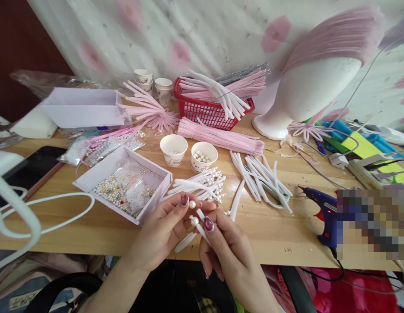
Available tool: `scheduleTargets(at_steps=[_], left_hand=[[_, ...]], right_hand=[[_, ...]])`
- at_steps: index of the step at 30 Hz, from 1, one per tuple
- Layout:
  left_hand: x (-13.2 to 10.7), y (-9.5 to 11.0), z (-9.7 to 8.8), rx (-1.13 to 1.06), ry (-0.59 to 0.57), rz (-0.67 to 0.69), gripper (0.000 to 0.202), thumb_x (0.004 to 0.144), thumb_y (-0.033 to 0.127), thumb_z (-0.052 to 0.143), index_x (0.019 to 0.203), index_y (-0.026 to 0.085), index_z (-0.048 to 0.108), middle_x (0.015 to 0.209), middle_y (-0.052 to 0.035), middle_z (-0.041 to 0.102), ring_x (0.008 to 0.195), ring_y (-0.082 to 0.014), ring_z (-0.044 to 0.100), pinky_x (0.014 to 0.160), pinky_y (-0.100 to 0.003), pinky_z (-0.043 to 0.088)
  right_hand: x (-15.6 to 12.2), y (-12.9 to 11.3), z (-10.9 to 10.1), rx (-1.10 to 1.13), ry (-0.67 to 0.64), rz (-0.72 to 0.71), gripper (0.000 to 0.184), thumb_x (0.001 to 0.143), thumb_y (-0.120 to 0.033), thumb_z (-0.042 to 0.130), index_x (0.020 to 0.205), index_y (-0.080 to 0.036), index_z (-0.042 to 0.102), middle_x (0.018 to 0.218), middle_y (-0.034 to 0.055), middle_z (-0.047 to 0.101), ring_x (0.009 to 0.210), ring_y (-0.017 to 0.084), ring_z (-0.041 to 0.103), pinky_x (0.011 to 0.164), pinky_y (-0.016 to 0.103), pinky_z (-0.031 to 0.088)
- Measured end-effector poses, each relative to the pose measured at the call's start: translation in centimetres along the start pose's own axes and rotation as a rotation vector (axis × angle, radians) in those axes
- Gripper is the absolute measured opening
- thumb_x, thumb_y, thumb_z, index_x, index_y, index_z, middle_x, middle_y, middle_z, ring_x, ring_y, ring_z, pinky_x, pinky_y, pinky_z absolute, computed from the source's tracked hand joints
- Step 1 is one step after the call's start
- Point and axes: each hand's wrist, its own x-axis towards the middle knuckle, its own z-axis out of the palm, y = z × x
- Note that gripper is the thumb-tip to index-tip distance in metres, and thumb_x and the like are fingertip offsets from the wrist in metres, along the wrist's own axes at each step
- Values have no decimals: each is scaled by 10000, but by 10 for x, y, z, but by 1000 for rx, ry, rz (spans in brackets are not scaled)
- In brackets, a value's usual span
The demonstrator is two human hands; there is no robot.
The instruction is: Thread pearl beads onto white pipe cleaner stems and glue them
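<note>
My left hand (165,226) and my right hand (226,250) meet at the table's front edge, both pinched on short white pipe-cleaner sticks tipped with pearl beads (194,221). A second pearl (192,204) sits at my left fingertips. Just behind the hands lies a pile of finished white pearl-tipped sticks (202,184). Two paper cups, one (204,156) holding loose pearls and one (173,150) nearly empty, stand behind the pile. A lilac tray of mixed beads (91,180) is to the left.
A blue glue gun (321,208) lies at the right. Loose white sticks (262,176), a pink stick bundle (221,137), a red basket (205,113), a white foam head (306,93), a phone (32,167) and a white cord (58,200) crowd the wooden table (270,230).
</note>
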Motion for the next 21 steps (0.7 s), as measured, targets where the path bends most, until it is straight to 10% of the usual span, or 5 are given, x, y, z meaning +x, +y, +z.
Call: scheduleTargets(at_steps=[21], left_hand=[[-12, 15, -12, 704, -47, 205, 157, 989, 411, 668, 999, 326, 800, 996, 41, 784, 947, -105, 718, 865, -138, 523]], right_hand=[[-3, -1, -1, -37, 0, -29, 417, 1082, -550, 464, 831, -220, 514, 469, -106, 472, 432, 78, 335, 502, 234, 291]])
